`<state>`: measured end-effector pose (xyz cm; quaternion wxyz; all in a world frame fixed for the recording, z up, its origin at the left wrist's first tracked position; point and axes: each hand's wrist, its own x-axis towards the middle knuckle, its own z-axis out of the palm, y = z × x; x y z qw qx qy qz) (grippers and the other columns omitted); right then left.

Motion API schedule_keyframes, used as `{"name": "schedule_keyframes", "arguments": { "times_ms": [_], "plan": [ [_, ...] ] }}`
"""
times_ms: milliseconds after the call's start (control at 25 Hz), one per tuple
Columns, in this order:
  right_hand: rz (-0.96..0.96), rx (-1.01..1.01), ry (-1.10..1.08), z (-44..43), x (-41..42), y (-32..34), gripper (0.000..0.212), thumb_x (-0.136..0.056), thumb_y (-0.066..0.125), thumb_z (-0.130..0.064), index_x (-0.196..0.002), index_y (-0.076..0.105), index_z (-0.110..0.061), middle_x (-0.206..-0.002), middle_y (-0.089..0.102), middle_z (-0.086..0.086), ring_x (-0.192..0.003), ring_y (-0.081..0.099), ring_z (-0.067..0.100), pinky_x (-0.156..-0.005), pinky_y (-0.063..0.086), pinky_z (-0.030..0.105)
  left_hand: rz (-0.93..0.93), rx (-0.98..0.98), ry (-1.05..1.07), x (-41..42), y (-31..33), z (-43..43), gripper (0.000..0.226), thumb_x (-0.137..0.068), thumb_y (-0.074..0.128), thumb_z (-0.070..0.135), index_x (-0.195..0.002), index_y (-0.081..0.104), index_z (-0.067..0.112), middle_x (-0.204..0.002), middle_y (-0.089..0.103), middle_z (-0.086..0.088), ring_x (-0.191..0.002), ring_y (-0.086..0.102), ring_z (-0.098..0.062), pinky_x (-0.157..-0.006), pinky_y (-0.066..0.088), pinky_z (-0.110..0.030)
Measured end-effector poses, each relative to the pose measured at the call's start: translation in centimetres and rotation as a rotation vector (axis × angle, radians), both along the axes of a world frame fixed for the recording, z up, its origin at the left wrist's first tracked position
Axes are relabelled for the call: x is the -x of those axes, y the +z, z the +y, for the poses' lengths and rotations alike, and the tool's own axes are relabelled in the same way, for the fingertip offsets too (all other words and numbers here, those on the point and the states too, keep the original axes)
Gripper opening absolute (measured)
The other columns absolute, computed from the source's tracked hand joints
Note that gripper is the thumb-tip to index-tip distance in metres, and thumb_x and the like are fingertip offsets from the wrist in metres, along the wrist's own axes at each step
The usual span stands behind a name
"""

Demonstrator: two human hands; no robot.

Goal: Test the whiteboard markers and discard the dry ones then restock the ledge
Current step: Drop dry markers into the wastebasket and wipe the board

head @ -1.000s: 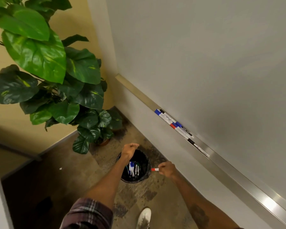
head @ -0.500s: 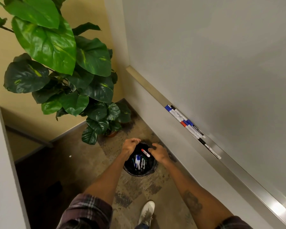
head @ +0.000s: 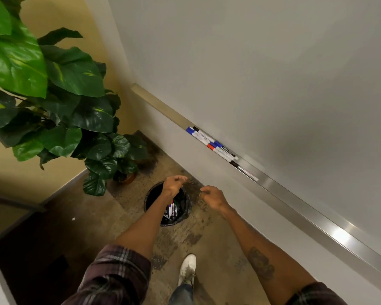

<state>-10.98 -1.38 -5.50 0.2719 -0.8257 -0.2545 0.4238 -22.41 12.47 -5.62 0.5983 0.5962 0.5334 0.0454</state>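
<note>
A black round bin (head: 151, 194) stands on the floor below me, with several discarded markers (head: 172, 211) lying inside. My left hand (head: 174, 183) hovers over the bin's far rim, fingers curled with nothing in them. My right hand (head: 211, 197) is just right of the bin, also loosely curled and holding nothing. Several markers (head: 211, 144) with blue, red and black caps lie in a row on the metal ledge (head: 295, 205) under the whiteboard (head: 262, 73).
A large potted plant (head: 59, 102) fills the left corner, its pot (head: 127, 178) close to the bin. My white shoe (head: 187, 269) is on the worn floor behind the bin. The wall below the ledge runs along the right.
My right hand carried a red-capped marker over the bin and let it go; the hand now sits to the bin's right without it. The left hand stayed above the bin.
</note>
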Motion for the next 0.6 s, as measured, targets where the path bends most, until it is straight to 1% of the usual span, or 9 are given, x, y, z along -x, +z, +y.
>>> {"name": "schedule_keyframes", "arguments": {
  "times_ms": [80,160,240,320,400,480,600],
  "plan": [
    [-0.015,-0.049,-0.061,-2.9,-1.5,1.2,0.031,-0.093,0.062,-0.021,-0.123,0.066,-0.013,-0.127,0.065,0.006,-0.118,0.06,0.024,-0.103,0.046,0.032,-0.033,-0.009,-0.063,-2.4,1.2,-2.9,0.024,-0.099,0.056,0.015,-0.115,0.071,0.004,-0.119,0.069,-0.01,-0.099,0.061,-0.016,-0.067,0.047,-0.019],
    [-0.033,-0.071,-0.102,-5.7,-3.0,2.3,0.031,-0.095,0.06,-0.021,-0.126,0.064,-0.015,-0.133,0.061,0.005,-0.121,0.058,0.025,-0.105,0.044,0.032,-0.062,0.001,-0.12,-4.7,2.3,-5.8,0.024,-0.1,0.055,0.015,-0.117,0.07,0.006,-0.119,0.069,-0.006,-0.103,0.063,-0.018,-0.068,0.047,-0.018],
    [-0.065,-0.088,-0.153,-9.0,-4.8,3.3,0.032,-0.096,0.059,-0.02,-0.127,0.064,-0.016,-0.137,0.058,0.004,-0.124,0.055,0.024,-0.104,0.041,0.029,-0.098,0.016,-0.182,-7.1,3.3,-9.0,0.026,-0.101,0.053,0.016,-0.121,0.068,0.007,-0.121,0.067,-0.005,-0.105,0.064,-0.02,-0.078,0.05,-0.02],
    [-0.089,-0.101,-0.201,-12.2,-6.8,4.2,0.032,-0.094,0.06,-0.02,-0.125,0.064,-0.016,-0.138,0.057,0.004,-0.126,0.053,0.022,-0.105,0.039,0.029,-0.11,0.018,-0.241,-9.6,3.9,-12.3,0.026,-0.102,0.052,0.02,-0.121,0.068,0.011,-0.122,0.067,-0.004,-0.106,0.066,-0.022,-0.09,0.052,-0.029],
    [-0.108,-0.106,-0.237,-15.8,-8.9,4.9,0.033,-0.093,0.06,-0.019,-0.126,0.064,-0.014,-0.139,0.056,0.004,-0.127,0.052,0.022,-0.106,0.039,0.029,-0.121,0.028,-0.288,-12.2,4.4,-15.7,0.027,-0.101,0.052,0.022,-0.12,0.068,0.012,-0.119,0.069,-0.003,-0.105,0.066,-0.022,-0.095,0.05,-0.036],
    [-0.124,-0.11,-0.291,-20.1,-11.0,5.5,0.035,-0.093,0.059,-0.018,-0.127,0.063,-0.012,-0.138,0.057,0.004,-0.126,0.053,0.022,-0.104,0.039,0.028,-0.15,0.037,-0.333,-15.0,5.0,-19.5,0.026,-0.101,0.052,0.024,-0.117,0.069,0.012,-0.116,0.07,-0.003,-0.101,0.067,-0.022,-0.093,0.05,-0.037],
    [-0.145,-0.127,-0.415,-26.5,-13.8,5.8,0.034,-0.091,0.06,-0.014,-0.125,0.064,-0.01,-0.135,0.06,0.006,-0.123,0.055,0.023,-0.105,0.041,0.03,-0.199,0.055,-0.421,-18.9,6.0,-25.2,0.019,-0.1,0.051,0.025,-0.107,0.068,0.018,-0.114,0.071,-0.003,-0.095,0.067,-0.021,-0.088,0.048,-0.036]
  ]
}}
